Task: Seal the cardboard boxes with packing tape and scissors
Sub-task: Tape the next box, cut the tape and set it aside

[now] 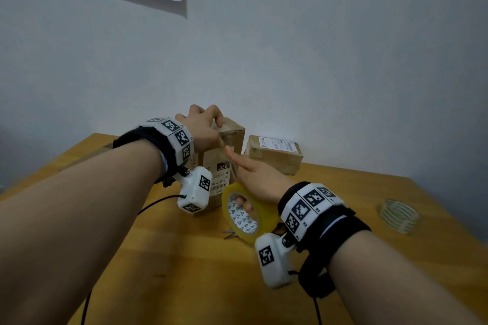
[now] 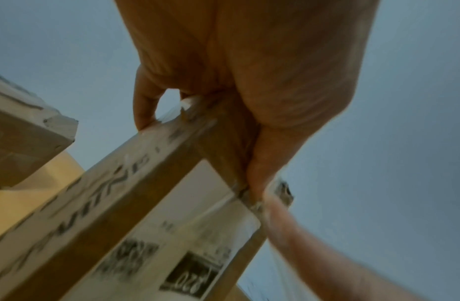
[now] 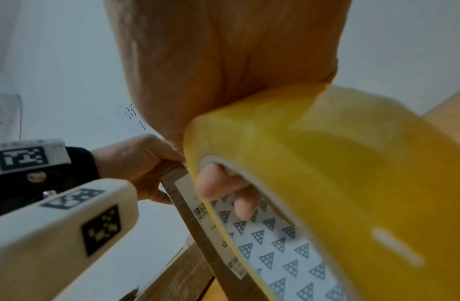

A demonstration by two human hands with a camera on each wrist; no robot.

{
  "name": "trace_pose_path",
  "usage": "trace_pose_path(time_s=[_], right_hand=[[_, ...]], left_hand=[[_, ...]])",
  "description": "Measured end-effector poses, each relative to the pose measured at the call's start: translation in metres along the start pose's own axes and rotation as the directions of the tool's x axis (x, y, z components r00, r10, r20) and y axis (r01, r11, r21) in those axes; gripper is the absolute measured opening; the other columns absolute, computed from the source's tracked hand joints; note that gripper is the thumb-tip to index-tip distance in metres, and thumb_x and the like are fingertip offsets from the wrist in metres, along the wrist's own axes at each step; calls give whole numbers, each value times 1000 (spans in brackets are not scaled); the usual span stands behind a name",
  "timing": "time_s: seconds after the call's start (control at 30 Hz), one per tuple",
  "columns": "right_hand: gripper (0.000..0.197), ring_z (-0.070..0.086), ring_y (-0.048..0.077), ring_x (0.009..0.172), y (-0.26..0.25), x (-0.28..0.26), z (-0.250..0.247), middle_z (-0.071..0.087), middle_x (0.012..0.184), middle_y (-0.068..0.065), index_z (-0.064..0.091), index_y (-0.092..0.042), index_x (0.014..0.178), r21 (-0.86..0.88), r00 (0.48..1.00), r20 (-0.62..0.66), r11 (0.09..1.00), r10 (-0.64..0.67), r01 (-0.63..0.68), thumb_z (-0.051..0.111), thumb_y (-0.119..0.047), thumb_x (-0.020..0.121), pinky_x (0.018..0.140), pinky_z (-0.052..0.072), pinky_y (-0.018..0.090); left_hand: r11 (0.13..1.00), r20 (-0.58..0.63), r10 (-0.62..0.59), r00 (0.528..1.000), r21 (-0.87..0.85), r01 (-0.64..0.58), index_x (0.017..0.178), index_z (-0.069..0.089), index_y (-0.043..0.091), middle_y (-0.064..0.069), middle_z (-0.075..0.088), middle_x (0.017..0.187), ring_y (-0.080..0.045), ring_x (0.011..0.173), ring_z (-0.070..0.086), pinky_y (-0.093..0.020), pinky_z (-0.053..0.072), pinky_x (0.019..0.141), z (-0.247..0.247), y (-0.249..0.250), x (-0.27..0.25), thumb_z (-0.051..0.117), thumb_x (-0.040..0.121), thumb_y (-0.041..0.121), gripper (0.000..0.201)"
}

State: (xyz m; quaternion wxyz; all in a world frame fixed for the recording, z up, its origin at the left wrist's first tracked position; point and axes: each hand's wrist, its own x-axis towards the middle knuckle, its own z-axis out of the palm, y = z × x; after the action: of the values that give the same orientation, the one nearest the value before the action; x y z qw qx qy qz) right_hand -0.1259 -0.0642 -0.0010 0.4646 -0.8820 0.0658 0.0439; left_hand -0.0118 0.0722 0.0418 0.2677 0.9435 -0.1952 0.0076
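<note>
A tall cardboard box (image 1: pixel 229 140) stands upright on the wooden table (image 1: pixel 184 272). My left hand (image 1: pixel 203 126) grips its top edge, fingers curled over the top and thumb on the front face (image 2: pixel 252 169). My right hand (image 1: pixel 253 174) holds a yellow packing tape roll (image 1: pixel 265 216) with fingers through its core (image 3: pixel 218 183), just in front of the box. A clear strip of tape (image 1: pixel 232 169) runs from the roll up the box's labelled front (image 2: pixel 187 234) to the top. Scissors (image 1: pixel 229 235) lie on the table, mostly hidden under the roll.
A second, lower cardboard box (image 1: pixel 274 153) with a white label sits right of the tall one, against the wall. Another tape roll (image 1: pixel 398 215) lies at the table's right side. Flat cardboard (image 1: pixel 87 155) lies at the far left. Cables (image 1: pixel 148 206) cross the table.
</note>
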Motion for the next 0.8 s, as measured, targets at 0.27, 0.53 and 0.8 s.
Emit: trace_pose_path(time_s=[0.27, 0.53, 0.8], right_hand=[[52, 65, 17, 54, -3, 12, 10, 66, 80, 11, 27, -49, 149, 4, 999, 29, 999, 43, -43, 32, -26, 104, 63, 59, 33], [59, 68, 23, 68, -3, 12, 10, 61, 98, 1, 12, -55, 150, -99, 995, 85, 994, 44, -36, 34, -25, 104, 76, 61, 39], [65, 56, 14, 124, -24, -4, -39, 53, 143, -10, 45, -54, 137, 24, 968, -107, 973, -226, 230, 73, -49, 78, 107, 44, 45]], left_hand=[[999, 46, 19, 999, -36, -17, 100, 44, 40, 4, 35, 115, -24, 105, 32, -37, 32, 86, -5, -8, 1, 78, 65, 51, 49], [999, -110, 9, 994, -30, -12, 97, 47, 36, 5, 35, 110, -25, 100, 34, -35, 35, 83, 8, -6, 5, 69, 74, 53, 36], [857, 142, -52, 988, -501, 117, 92, 54, 22, -4, 66, 77, -20, 56, 58, -25, 43, 43, -34, -21, 10, 74, 75, 53, 41]])
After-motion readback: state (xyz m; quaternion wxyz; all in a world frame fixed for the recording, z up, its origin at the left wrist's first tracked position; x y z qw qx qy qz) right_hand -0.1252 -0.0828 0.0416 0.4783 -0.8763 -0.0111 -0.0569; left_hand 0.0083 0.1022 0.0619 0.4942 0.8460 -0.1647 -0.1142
